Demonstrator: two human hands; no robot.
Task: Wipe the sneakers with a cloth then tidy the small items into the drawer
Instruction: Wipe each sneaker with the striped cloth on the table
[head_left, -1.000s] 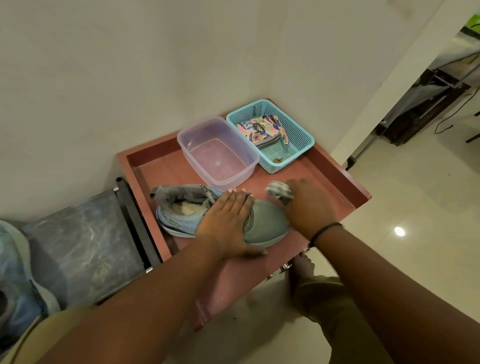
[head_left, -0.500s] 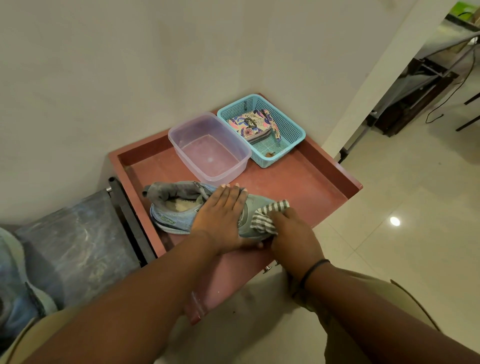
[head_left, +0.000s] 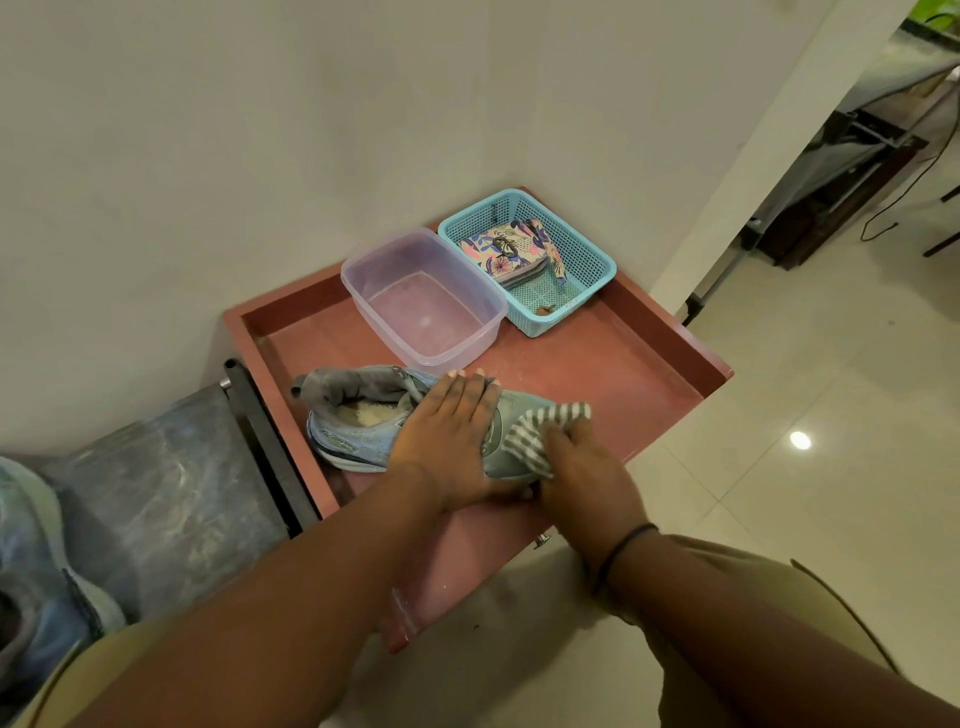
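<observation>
The sneaker (head_left: 358, 431) lies on its side at centre frame, on the red desk (head_left: 613, 374), toe toward the right. It is pinned by the left hand (head_left: 447, 441), fingers straight and flat across the laces/midfoot. The striped cloth (head_left: 540, 431) is bunched over the toe w/ the right hand (head_left: 582, 467) curled round it.

Judged step: toe being wiped. Best done w/ short strokes away from the pinning hand, pressure kept on the left palm so the shoe is not skated off the desk's near edge — it sits close to it.

Upper looks knit mesh, soft, grey-blue; sole rubbery, paler; lining fleecy. Cloth thin, woven. Behind, upper centre: a clear plastic tub (head_left: 423, 301), smooth and rigid — beside it a teal perforated basket (head_left: 582, 260) w/ a floral pouch (head_left: 504, 252) inside. A second sneaker (head_left: 36, 561) at lower left.
</observation>
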